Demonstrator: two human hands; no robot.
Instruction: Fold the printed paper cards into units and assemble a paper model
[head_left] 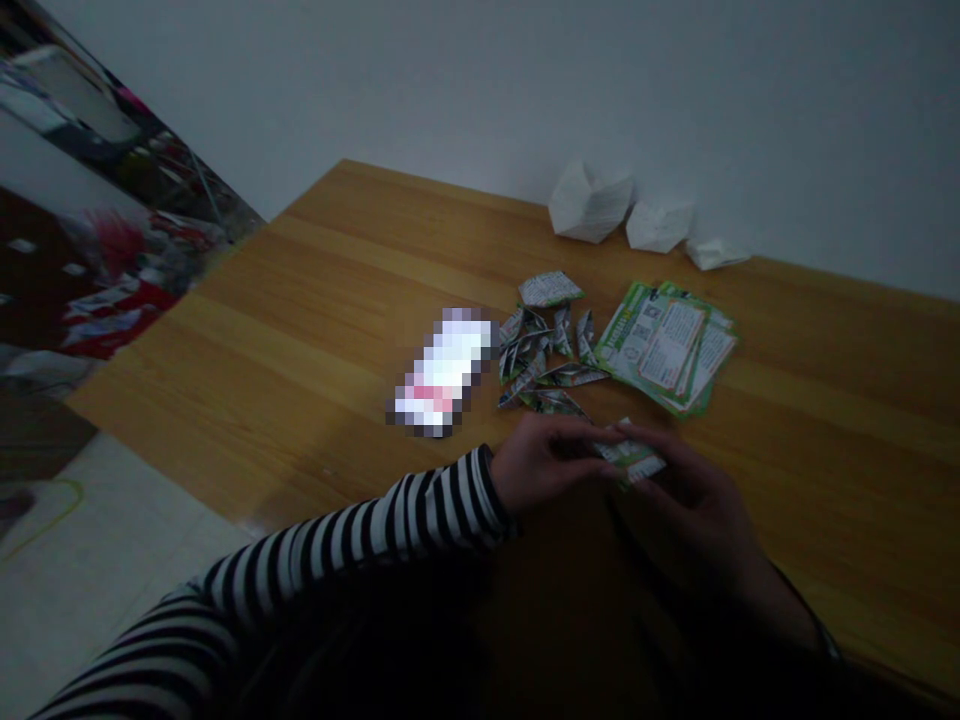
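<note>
The fingers of the left hand (538,465) lie close together, stretched rightward, and their tips (596,440) pinch the left end of a small folded strip of green-and-white paper (630,458). The fingers of the right hand (694,505) come in from the right and curve over the strip's other end, though the shadow hides exactly how they grip it. The strip sits between the two sets of fingertips, just above the near part of a wooden table (300,340), with a black-and-white striped sleeve (360,540) running from the left wrist toward the near left.

Just beyond the fingers, a loose cluster of small folded paper pieces (544,358) lies on the table, printed in the same green, white and dark tones. One wider folded piece (551,289) sits at its far edge. To the right of the cluster is a fanned stack of green printed cards (664,345). To its left lies a pixelated, unreadable white-and-pink object (442,372). Farther off, three white folded paper shapes (589,203) stand in a row along the far edge, against a pale wall (525,80).
</note>
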